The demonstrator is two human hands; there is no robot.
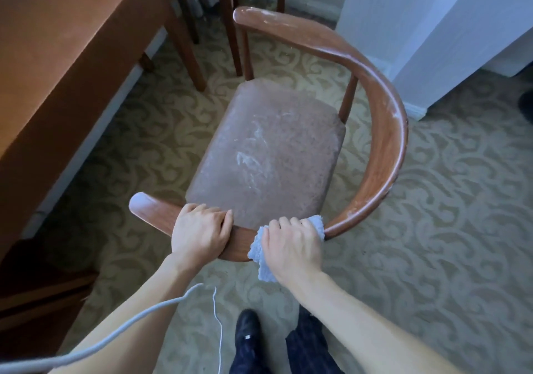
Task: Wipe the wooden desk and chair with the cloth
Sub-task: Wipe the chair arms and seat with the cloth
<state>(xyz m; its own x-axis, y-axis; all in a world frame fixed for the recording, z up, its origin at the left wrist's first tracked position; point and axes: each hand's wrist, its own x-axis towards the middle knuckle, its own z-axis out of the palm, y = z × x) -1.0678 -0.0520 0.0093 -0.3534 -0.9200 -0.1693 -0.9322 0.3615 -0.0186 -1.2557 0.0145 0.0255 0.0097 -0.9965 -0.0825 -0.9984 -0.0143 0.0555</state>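
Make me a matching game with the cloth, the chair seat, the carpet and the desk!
Things:
1. cloth
2. chair seat
3. carpet
4. desk

Clues:
A. swirly pattern
B. under the right hand, on the chair rail
C. white smears
D. far left, plain brown wood

Pairs: 1-B, 2-C, 3-A, 4-D

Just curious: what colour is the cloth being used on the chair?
Light blue; the cloth shows best in the head view, under the right hand.
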